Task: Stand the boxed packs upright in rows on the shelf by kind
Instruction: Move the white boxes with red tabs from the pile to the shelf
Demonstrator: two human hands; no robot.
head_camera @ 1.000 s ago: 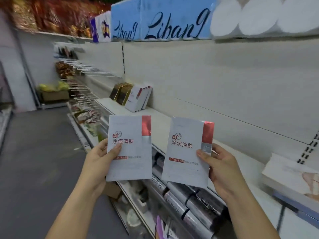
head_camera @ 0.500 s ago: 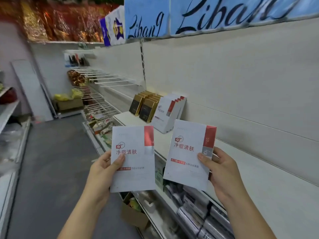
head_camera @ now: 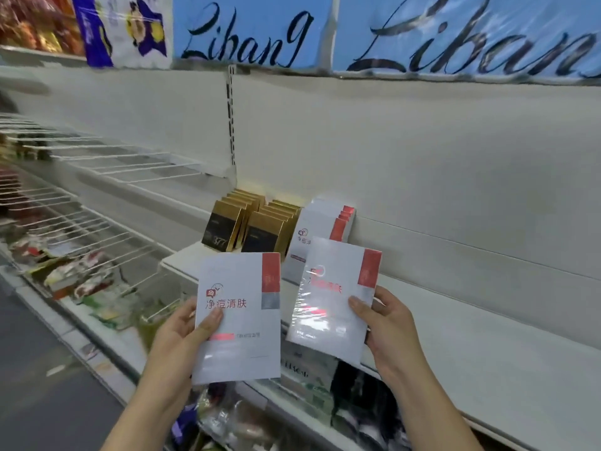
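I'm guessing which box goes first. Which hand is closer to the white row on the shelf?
Right. The right hand holds the right box just below the white row, overlapping it. The left hand holds the left box lower and farther left.

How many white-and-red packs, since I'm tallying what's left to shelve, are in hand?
2: the left pack in the left hand, the right pack in the right hand. Any stacked behind them would be hidden.
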